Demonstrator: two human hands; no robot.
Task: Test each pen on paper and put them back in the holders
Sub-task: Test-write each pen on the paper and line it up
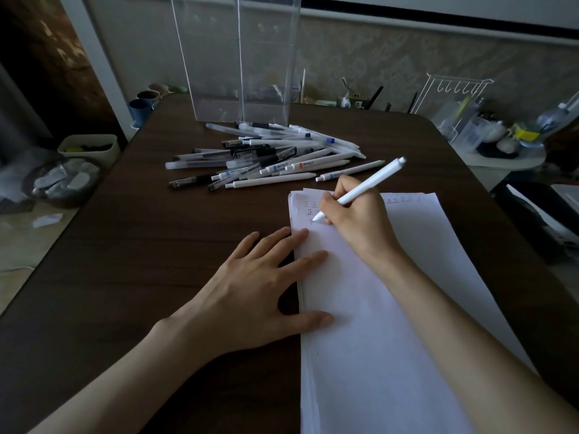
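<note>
Your right hand (360, 220) pinches one slim white plastic pen (366, 187), its tip touching the stack of white paper sheets (391, 308) near the top left corner. Your left hand (260, 286) lies flat with its fingers spread across the stack's left edge. The loose pile of white, clear and black pens (266, 155) is too tangled to count. Behind it stand two tall clear plastic holders (235, 57). Bare dark brown wooden table (141, 261) lies left of the paper. "正" repeats along the top lines; the pens' labels are too small to read.
</note>
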